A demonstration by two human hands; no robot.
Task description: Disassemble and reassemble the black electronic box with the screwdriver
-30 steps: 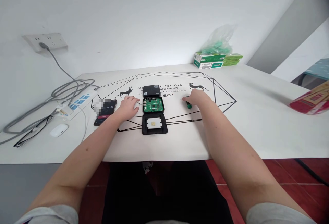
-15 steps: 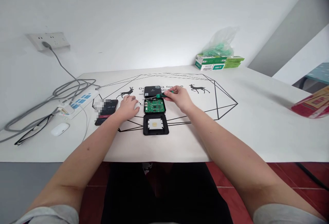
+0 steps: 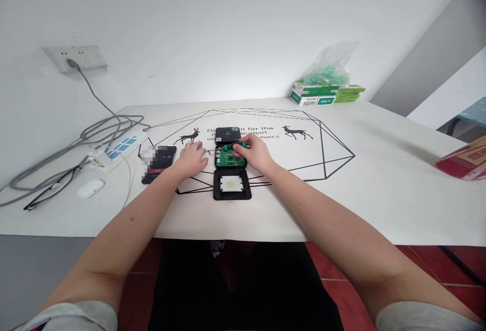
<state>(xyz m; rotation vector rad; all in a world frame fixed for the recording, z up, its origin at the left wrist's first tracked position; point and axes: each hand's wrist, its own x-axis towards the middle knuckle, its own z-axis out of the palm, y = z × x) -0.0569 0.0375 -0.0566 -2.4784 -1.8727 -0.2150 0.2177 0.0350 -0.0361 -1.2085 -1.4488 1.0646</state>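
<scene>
My right hand (image 3: 253, 152) is closed around the handle of a green and black screwdriver (image 3: 229, 147), whose thin shaft points left over the far edge of a green circuit board (image 3: 225, 158). The board sits in a small black case, partly covered by my fingers. My left hand (image 3: 193, 159) rests on the table just left of the case, fingers spread and holding nothing. Behind the board lies a black square box part (image 3: 227, 134) with small labels. In front of it is a black cover (image 3: 232, 194) with a white plate inside.
Left of my left hand lies a phone (image 3: 161, 161). Farther left are a power strip (image 3: 119, 151) with grey cable, a white earbud case (image 3: 91, 188) and glasses (image 3: 51, 189). Green and white boxes (image 3: 315, 93) stand at the back right; a red package (image 3: 465, 159) is at the far right.
My right hand has moved left and slightly nearer to me with the screwdriver, now covering part of the board. My left hand stays in place. The whole view has shifted slightly.
</scene>
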